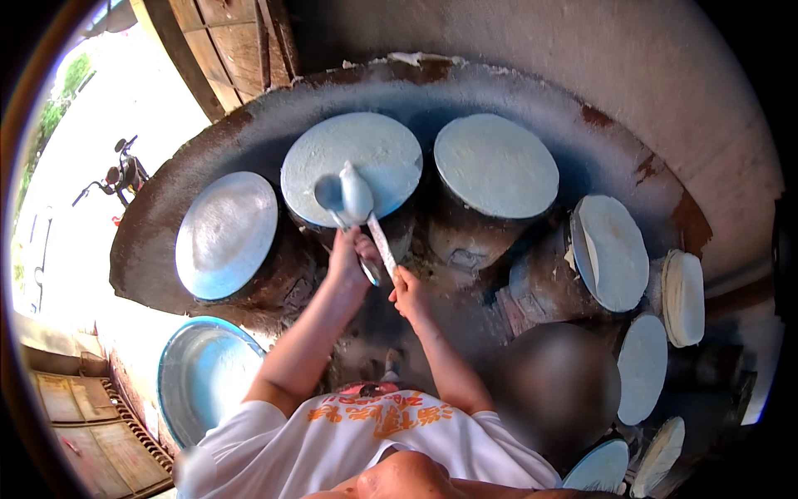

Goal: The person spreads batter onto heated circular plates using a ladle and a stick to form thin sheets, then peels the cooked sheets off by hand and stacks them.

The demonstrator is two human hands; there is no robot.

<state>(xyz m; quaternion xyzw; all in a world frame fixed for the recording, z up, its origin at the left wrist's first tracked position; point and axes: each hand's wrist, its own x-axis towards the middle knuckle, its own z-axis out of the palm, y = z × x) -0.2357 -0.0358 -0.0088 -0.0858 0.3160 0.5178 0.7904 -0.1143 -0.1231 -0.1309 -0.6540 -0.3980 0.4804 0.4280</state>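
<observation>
My left hand is closed round the handle of a metal ladle, its grey bowl over a round griddle. In my right hand is the pale handle of a paddle-shaped tool thickly coated in white. The coated end sits right beside the ladle's bowl, and the two seem to touch. Beneath both tools the griddle carries a thin whitish layer. Whether either tool rests on that layer, I cannot tell.
Several drum-like stoves with round tops curve around me, including a left griddle and a right-hand griddle. One sheet has a lifted edge. A blue-rimmed basin stands at my left. Stacked pale rounds lie far right.
</observation>
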